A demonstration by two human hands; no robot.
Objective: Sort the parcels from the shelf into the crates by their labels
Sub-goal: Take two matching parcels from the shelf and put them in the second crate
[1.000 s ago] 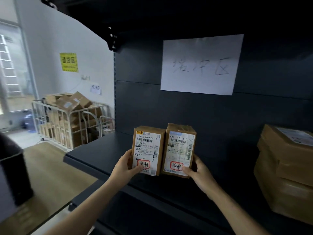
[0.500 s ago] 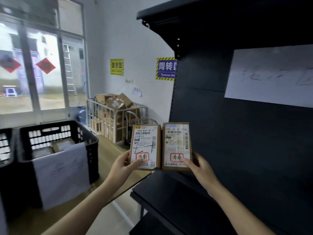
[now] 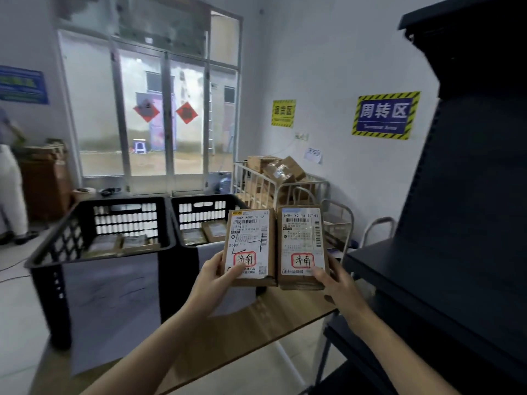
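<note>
I hold two small brown parcels upright, side by side, in front of me. My left hand grips the left parcel at its lower left corner. My right hand grips the right parcel from below. Each white label carries a red-circled handwritten mark. Behind them stand two black crates on a wooden table: the left crate and the right crate, both holding several parcels. A white paper sheet hangs on the front of each crate. The dark shelf is at the right.
A white wire cart full of cardboard boxes stands by the far wall, beyond the crates. A person in light trousers stands at the far left. The wooden table edge runs below my hands. A large window fills the back wall.
My view has swung left from the shelf to the crates. Both hands carried the two parcels off the shelf and now hold them over the table, in front of the right crate.
</note>
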